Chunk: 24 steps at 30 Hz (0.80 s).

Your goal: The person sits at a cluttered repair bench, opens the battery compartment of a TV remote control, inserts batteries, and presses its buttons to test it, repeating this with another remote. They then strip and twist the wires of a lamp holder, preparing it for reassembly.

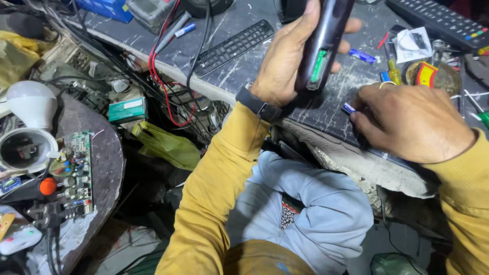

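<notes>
Battery [349, 108] lies on the worn bench [244, 71], pinched at your right hand [407, 122] fingertips, just right of and nearer than the remote [323, 46]. Your left hand [285, 56] grips that remote upright, open compartment facing you, long axis running near-to-far.

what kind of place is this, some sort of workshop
Most likely a small electronics repair bench: the left hand holds a remote control with its battery bay open, a bare circuit board lies nearby, and red and black wires trail over the scratched worktop.
</notes>
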### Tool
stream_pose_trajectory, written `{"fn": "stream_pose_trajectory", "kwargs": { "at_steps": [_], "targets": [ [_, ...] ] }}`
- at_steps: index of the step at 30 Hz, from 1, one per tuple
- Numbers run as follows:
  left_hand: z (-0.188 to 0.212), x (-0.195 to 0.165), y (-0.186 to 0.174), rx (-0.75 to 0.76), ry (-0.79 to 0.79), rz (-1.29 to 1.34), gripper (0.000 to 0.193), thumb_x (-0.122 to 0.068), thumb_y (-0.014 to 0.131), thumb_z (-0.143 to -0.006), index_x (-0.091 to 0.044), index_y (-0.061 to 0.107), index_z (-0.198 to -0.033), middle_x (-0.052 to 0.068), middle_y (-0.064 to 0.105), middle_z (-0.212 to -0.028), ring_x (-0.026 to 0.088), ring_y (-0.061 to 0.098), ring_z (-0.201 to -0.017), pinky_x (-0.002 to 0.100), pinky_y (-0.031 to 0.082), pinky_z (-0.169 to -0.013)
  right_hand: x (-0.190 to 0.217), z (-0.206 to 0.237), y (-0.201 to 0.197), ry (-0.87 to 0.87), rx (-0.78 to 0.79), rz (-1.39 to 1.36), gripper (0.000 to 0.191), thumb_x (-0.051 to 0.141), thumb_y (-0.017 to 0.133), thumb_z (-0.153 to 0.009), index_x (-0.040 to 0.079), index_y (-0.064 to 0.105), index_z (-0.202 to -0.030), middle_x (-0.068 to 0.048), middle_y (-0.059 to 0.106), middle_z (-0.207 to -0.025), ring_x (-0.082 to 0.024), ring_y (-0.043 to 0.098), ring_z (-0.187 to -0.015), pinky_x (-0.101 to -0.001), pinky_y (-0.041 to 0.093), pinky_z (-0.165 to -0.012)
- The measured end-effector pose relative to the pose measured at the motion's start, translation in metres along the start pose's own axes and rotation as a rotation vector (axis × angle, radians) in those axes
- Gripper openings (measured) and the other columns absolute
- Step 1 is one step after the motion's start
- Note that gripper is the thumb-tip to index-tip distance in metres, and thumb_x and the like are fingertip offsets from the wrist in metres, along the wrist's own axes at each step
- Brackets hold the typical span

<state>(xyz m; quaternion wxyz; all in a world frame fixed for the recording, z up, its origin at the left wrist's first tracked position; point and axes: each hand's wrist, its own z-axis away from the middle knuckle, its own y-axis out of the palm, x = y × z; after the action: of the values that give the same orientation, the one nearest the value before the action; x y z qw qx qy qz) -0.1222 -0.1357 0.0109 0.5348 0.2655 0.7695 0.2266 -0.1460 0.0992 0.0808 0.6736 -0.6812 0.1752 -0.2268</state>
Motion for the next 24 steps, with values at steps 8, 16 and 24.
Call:
{"fn": "stream_pose_trajectory", "kwargs": {
  "at_steps": [8, 16, 24],
  "targets": [
    [0.013, -0.016, 0.019, 0.02, -0.097, 0.142, 0.06, -0.046, 0.047, -0.105, 0.005, 0.053, -0.135, 0.019, 0.067, -0.124, 0.03, 0.074, -0.11, 0.048, 0.064, -0.088, -0.02, 0.01, -0.003, -0.096, -0.508, -0.329, 0.017, 0.011, 0.069, -0.107, 0.003, 0.065, -0.12, -0.015, 0.066, -0.085, -0.03, 0.066, -0.075, -0.0405, 0.049, -0.066],
    [0.015, 0.008, 0.001, -0.109, -0.133, -0.135, 0.058, -0.045, 0.046, -0.11, 0.009, 0.062, -0.127, 0.018, 0.071, -0.094, 0.02, 0.069, -0.068, 0.031, 0.058, -0.059, -0.012, -0.008, 0.015, -0.04, -0.613, -0.983, 0.029, 0.011, 0.075, -0.101, 0.004, 0.063, -0.125, -0.005, 0.07, -0.11, -0.007, 0.066, -0.094, -0.021, 0.055, -0.085],
    [0.048, -0.002, -0.001, -0.074, -0.138, 0.279, 0.053, -0.037, 0.045, -0.11, 0.006, 0.049, -0.141, 0.017, 0.069, -0.123, 0.019, 0.069, -0.092, 0.036, 0.061, -0.078, -0.007, 0.022, 0.02, 0.059, -0.634, -0.774, 0.019, 0.004, 0.076, -0.11, -0.005, 0.069, -0.125, -0.015, 0.073, -0.11, -0.014, 0.066, -0.089, -0.0251, 0.054, -0.082]
  ]
}}
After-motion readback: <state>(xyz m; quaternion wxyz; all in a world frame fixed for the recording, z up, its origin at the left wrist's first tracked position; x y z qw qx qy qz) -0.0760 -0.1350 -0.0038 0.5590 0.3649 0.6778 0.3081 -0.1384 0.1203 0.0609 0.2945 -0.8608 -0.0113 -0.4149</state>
